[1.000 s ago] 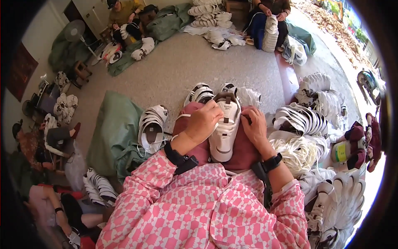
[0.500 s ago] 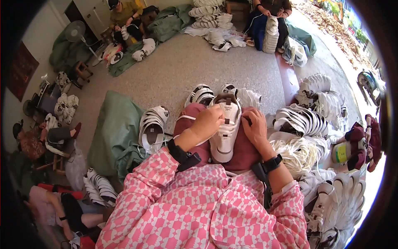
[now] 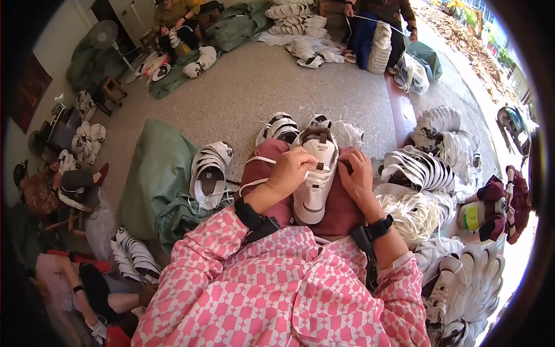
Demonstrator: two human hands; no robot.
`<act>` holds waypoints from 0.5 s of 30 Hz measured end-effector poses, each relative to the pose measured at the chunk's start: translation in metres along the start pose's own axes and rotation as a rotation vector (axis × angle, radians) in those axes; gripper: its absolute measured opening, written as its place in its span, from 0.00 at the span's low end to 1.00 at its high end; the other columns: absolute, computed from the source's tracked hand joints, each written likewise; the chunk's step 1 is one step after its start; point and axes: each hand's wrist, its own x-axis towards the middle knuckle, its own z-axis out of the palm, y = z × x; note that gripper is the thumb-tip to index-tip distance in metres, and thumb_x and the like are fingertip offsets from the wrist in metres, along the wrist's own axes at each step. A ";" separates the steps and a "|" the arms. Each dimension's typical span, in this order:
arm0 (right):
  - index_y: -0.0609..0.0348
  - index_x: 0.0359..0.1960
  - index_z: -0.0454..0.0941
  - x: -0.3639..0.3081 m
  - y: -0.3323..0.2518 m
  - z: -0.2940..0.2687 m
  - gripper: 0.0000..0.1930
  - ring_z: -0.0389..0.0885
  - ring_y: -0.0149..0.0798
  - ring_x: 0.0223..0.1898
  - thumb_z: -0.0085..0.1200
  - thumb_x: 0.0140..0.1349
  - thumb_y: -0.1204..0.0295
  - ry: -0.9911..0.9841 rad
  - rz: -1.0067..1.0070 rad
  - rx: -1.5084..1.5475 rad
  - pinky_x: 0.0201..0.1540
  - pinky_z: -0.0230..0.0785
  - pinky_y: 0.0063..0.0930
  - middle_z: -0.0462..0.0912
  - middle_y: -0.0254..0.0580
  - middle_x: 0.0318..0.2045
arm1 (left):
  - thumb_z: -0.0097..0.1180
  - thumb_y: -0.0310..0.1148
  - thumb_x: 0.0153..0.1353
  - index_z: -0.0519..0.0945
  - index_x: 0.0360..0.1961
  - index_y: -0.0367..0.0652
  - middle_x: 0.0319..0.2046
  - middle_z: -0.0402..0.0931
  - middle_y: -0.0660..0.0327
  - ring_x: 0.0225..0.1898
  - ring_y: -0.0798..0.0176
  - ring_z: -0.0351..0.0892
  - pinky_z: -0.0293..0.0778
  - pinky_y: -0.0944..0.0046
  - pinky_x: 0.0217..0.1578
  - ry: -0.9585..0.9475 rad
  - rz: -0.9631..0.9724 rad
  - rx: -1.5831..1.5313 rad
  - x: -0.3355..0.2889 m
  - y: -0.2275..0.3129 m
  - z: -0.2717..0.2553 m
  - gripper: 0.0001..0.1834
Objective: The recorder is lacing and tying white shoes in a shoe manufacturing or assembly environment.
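A white sneaker (image 3: 312, 194) with brown trim lies between my thighs, its toe toward me and its tongue pointing away. At its left edge, my left hand (image 3: 292, 173) pinches a white shoelace (image 3: 254, 184) beside the eyelets; the lace loops over my left thigh. My right hand (image 3: 355, 178) rests against the shoe's right side with its fingers curled in. Whatever its fingertips hold, if anything, is hidden. A black band sits on each wrist.
Stacked white shoe uppers (image 3: 419, 168) and a bundle of pale laces (image 3: 410, 214) lie to my right. On the left are a green sack (image 3: 153, 179) and another stack of uppers (image 3: 209, 173). More shoes (image 3: 278, 128) stand beyond my knees. Several people work nearby.
My left hand stays at the shoe's left edge, its fingers shifted slightly. The right hand is nearly unmoved. Across the room, a person has drawn a white lace out sideways between both hands.
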 end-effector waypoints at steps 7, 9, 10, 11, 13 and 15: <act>0.58 0.33 0.78 0.003 -0.006 -0.003 0.05 0.78 0.48 0.42 0.57 0.53 0.76 0.002 0.007 0.024 0.46 0.68 0.38 0.81 0.42 0.39 | 0.59 0.20 0.54 0.74 0.44 0.38 0.30 0.81 0.57 0.28 0.64 0.80 0.75 0.65 0.33 0.117 -0.203 -0.030 0.003 0.005 0.016 0.16; 0.59 0.33 0.78 0.003 -0.012 -0.009 0.05 0.79 0.47 0.40 0.57 0.55 0.76 0.017 -0.001 0.048 0.44 0.70 0.37 0.81 0.42 0.39 | 0.59 0.20 0.54 0.73 0.46 0.38 0.29 0.81 0.57 0.28 0.66 0.79 0.74 0.67 0.32 0.075 -0.202 -0.092 0.002 0.005 0.010 0.17; 0.59 0.34 0.77 0.002 -0.016 -0.012 0.04 0.79 0.47 0.37 0.56 0.57 0.76 -0.026 0.137 0.181 0.40 0.70 0.36 0.81 0.43 0.38 | 0.58 0.19 0.54 0.71 0.47 0.39 0.29 0.81 0.58 0.27 0.68 0.78 0.74 0.68 0.31 0.028 -0.220 -0.184 0.002 0.005 0.007 0.19; 0.60 0.35 0.77 0.000 -0.020 -0.014 0.04 0.80 0.46 0.34 0.56 0.58 0.76 -0.065 0.280 0.325 0.36 0.71 0.34 0.81 0.43 0.38 | 0.58 0.19 0.54 0.71 0.47 0.39 0.29 0.81 0.58 0.27 0.68 0.78 0.74 0.68 0.31 0.039 -0.183 -0.180 0.002 0.006 0.005 0.19; 0.60 0.36 0.77 -0.002 -0.029 -0.015 0.04 0.80 0.46 0.32 0.56 0.60 0.75 -0.119 0.199 0.282 0.34 0.71 0.34 0.81 0.43 0.38 | 0.58 0.18 0.54 0.72 0.46 0.37 0.29 0.81 0.59 0.27 0.72 0.77 0.73 0.70 0.31 0.044 -0.219 -0.163 0.000 0.008 0.003 0.17; 0.58 0.36 0.77 -0.004 -0.037 -0.013 0.03 0.80 0.47 0.31 0.54 0.61 0.75 -0.191 0.087 0.188 0.33 0.72 0.36 0.80 0.42 0.35 | 0.58 0.18 0.54 0.73 0.45 0.37 0.29 0.81 0.58 0.28 0.69 0.79 0.74 0.69 0.31 0.062 -0.157 -0.113 0.000 0.011 0.005 0.16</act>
